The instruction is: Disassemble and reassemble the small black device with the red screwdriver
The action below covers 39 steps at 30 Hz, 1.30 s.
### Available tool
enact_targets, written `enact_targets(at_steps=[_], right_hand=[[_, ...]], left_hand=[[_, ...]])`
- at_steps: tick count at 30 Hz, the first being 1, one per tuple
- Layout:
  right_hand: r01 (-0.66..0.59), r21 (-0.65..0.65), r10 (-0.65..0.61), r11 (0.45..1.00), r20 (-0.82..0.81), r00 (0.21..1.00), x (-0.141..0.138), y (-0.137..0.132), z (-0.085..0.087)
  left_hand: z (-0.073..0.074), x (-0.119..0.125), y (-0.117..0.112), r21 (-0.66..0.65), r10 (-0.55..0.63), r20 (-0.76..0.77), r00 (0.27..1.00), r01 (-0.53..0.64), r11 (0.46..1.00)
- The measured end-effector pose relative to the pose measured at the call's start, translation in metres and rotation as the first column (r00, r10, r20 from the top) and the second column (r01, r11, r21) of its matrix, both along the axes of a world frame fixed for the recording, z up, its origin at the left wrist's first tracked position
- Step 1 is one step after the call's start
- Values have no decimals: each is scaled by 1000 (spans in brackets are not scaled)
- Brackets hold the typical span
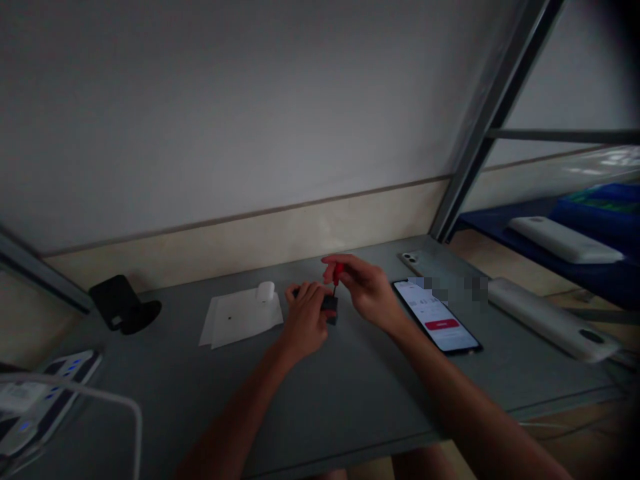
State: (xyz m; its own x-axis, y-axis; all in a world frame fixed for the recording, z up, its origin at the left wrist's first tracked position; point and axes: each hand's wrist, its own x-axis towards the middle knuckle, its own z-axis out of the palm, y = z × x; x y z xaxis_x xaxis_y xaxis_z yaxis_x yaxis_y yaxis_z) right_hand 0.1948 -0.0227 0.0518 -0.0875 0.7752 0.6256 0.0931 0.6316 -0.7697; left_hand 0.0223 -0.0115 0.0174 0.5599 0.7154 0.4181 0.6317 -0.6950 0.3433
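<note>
My left hand (304,319) is closed around a small black block-shaped part (330,309) resting on the grey table (320,393). Just above it, my right hand (364,287) pinches a small red-handled screwdriver (338,272), held upright with its tip down on the black part. Both hands work close together at the table's middle, near the back wall.
A white paper sheet (243,317) with a curled corner lies left of my hands. A lit phone (437,315) lies to the right, beside a second phone (419,259) and a white power bank (550,319). A black stand (123,304) and a power strip (47,393) sit at the left.
</note>
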Motion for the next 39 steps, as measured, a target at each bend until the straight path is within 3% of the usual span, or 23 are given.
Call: enact_targets(at_steps=[3, 8, 13, 18, 23, 28, 34, 39], right_hand=[[-28, -1, 28, 1000, 13, 1000, -1, 1, -2], [167, 108, -176, 980, 83, 981, -3, 0, 0], [49, 8, -50, 999, 91, 995, -1, -2, 1], [183, 119, -193, 976, 79, 978, -2, 0, -1], [79, 25, -81, 997, 79, 994, -2, -3, 1], [163, 145, -178, 976, 100, 979, -3, -4, 2], [57, 7, -57, 998, -3, 998, 0, -2, -1], [129, 13, -128, 992, -67, 990, -1, 0, -2]], left_hand=[[-1, 0, 0, 2, 5, 8, 1000, -5, 1000], [-1, 1, 0, 10, 18, 10, 1000, -18, 1000], [1, 1, -1, -6, 9, 7, 1000, -9, 1000], [0, 2, -1, 4, 19, 23, 1000, -19, 1000], [2, 2, -1, 1, 9, 5, 1000, -9, 1000], [1, 1, -1, 6, 20, 4, 1000, -20, 1000], [3, 1, -4, 3, 18, -3, 1000, -18, 1000], [2, -2, -3, 9, -1, 40, 999, 1, 1000]])
